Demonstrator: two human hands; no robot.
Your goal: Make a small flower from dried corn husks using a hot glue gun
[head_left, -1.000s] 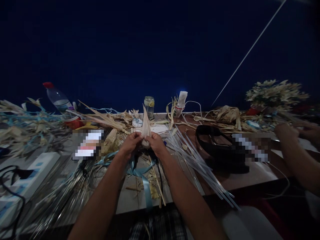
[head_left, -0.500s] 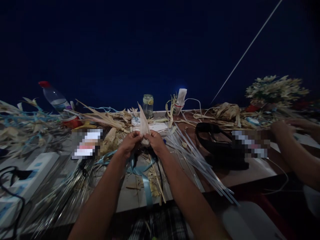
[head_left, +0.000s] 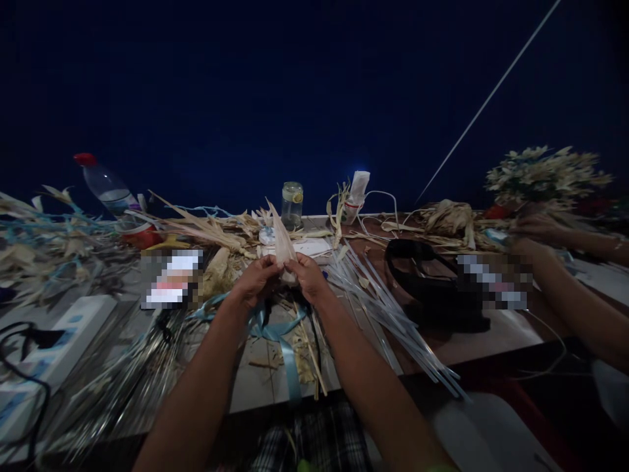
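Observation:
A pale, pointed corn husk [head_left: 282, 236] stands tip-up between my two hands, over the middle of the table. My left hand [head_left: 256, 280] pinches its lower left side between thumb and fingers. On the lower right side, my right hand [head_left: 305, 276] pinches it the same way, the thumbs close together. The husk's lower end is partly hidden by the fingers. Below the hands lie a light blue ribbon [head_left: 289, 367] and a thin straw-coloured stalk [head_left: 310, 347].
Clear plastic rods [head_left: 388, 308] and a black strap-like object [head_left: 432, 288] lie to the right. Left are a lit phone [head_left: 174, 278], a power strip [head_left: 63, 347] and a tilted bottle [head_left: 105, 187]. A jar [head_left: 292, 204] stands behind. At far right, another person's hands [head_left: 533, 246] work near husk flowers [head_left: 548, 177].
My hands keep their pinch on the corn husk, almost unmoved. The other person's hands at the right have shifted left and slightly up. The view has tilted a little.

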